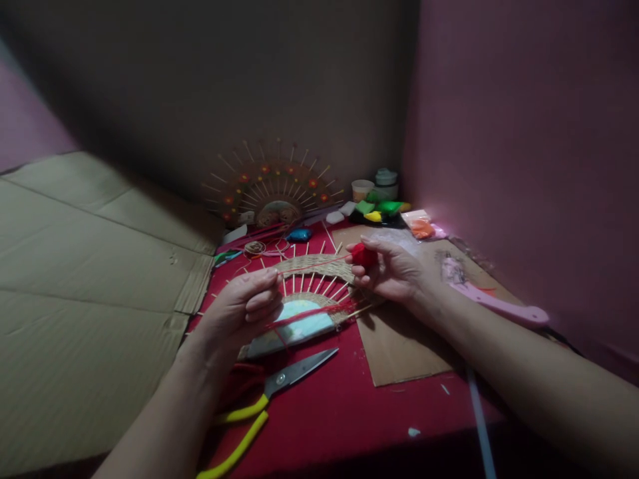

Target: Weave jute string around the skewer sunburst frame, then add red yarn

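Note:
Between my two hands runs a thin red thread (pixel 314 264), pulled fairly straight. My left hand (pixel 254 296) pinches one end, its fingers curled in. In my right hand (pixel 389 266) is a small red ball of yarn (pixel 364 255), held between thumb and fingers. More red strands hang below, across a half-round fan-shaped piece (pixel 294 319) with a pale blue centre, thin sticks and a woven straw band (pixel 319 265). Scissors (pixel 281 378) with yellow handles lie below my left hand, blades pointing right.
A cardboard sheet (pixel 409 352) lies on the red cloth (pixel 324 412), under my right forearm. Large cardboard (pixel 90 299) stands at left. A finished-looking stick fan (pixel 279 193) leans at the back. Packets of coloured clay-like material (pixel 387 207), a cup (pixel 363 189) and a pink glue gun-like tool (pixel 499 306) sit rightward.

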Available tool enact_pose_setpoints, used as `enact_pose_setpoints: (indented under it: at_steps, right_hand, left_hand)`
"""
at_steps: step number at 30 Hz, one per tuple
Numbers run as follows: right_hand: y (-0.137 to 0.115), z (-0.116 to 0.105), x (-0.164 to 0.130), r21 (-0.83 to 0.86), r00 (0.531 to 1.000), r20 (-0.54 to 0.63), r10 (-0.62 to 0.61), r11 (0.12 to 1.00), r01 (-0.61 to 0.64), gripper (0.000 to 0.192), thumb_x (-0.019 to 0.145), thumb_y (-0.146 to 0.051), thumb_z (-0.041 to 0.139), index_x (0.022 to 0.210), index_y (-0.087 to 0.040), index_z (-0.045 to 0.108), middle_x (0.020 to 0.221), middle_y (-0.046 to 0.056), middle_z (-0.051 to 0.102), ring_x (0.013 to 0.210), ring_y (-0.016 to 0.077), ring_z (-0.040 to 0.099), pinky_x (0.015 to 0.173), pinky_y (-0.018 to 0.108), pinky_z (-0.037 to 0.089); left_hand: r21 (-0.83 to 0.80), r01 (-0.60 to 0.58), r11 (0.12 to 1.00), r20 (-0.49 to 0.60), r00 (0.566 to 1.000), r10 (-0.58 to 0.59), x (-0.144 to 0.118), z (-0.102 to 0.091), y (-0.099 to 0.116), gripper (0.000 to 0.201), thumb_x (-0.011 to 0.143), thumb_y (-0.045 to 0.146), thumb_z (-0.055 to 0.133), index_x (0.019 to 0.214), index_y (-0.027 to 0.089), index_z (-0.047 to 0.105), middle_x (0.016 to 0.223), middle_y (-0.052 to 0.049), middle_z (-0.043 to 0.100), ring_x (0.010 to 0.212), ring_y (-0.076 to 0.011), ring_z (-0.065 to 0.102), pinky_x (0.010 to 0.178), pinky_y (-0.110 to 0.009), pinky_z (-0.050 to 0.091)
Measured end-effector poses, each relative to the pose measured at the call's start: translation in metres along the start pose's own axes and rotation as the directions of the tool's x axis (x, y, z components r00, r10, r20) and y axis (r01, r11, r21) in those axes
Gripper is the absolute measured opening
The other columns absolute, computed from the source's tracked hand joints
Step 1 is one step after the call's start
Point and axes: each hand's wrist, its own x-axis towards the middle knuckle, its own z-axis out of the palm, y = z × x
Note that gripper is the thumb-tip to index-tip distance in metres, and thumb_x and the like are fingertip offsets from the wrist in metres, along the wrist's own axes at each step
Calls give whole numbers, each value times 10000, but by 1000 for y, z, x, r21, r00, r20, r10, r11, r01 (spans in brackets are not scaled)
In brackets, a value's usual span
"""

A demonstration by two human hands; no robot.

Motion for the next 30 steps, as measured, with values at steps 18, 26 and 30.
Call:
enact_pose_setpoints:
  at_steps: [18, 26, 30]
  right_hand:
    - [0, 3, -1, -35, 1000, 3, -8, 999, 8, 91, 691, -83, 554, 742, -133, 610, 776, 88, 658, 611, 131, 542, 568, 256, 459]
    - [-1, -1, 0, -60, 1000, 26, -14, 998, 15, 68, 680, -127, 607, 744, -146, 619, 734, 69, 658, 567, 121, 532, 521, 244, 443]
    - [-1, 0, 0, -68, 999, 31, -18, 997, 20, 64, 683, -144, 599, 745, -144, 615, 733, 68, 655, 561, 123, 530, 513, 246, 436]
  left_hand:
    - [-51, -31, 998, -42, 999, 28, -2, 0, 2, 109, 828, 168, 557, 745, 102, 581, 378, 110, 241, 313, -12, 221, 370, -130, 254]
    - [-58, -28, 998, -44, 999, 26, -1, 2, 2, 115, 834, 163, 547, 742, 102, 580, 382, 108, 231, 323, -14, 208, 370, -129, 252]
    - [-67, -31, 997, -18, 999, 30, 0, 0, 1, 105, 835, 154, 541, 753, 105, 583, 386, 112, 210, 323, -15, 182, 358, -129, 233]
